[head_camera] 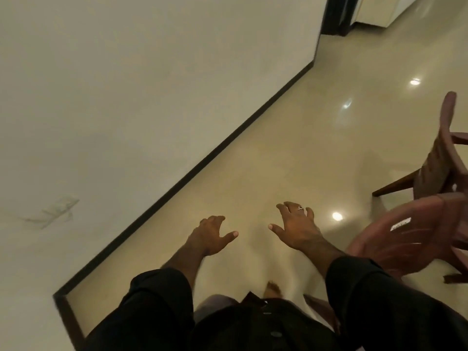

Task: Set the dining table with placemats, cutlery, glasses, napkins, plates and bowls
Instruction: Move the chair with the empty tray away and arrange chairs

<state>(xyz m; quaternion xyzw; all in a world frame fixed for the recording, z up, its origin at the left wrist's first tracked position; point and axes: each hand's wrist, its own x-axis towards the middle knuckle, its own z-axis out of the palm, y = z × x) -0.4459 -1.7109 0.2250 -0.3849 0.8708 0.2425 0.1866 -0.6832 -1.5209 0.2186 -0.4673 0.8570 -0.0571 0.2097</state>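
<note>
We see a big pale wall (126, 97) to the left of our hands and far past them. A dark strip (202, 160) runs along the bottom of the wall, left of our left hand. The shiny floor (291, 160) lies under both hands and stretches away ahead of them, with bright spots of light on it.

To the right of our right hand are reddish-brown chairs (410, 231). One is close beside our right arm, and one stands farther off, up and to the right. They look blurry.

Our arms reach forward in black sleeves (367, 287). Below the hands, between the arms, we see a foot (274, 288) on the floor.

Our left hand (211, 236) hangs in the air over the floor. Its fingers are loose and bent a little, with the thumb sticking out, and it holds nothing. Our right hand (296, 229) is just beside it, not touching it. Its fingers are spread wide and it holds nothing. It wears a ring (300, 207).

We cannot see any plates, cups or spoons, and no surface shows.
</note>
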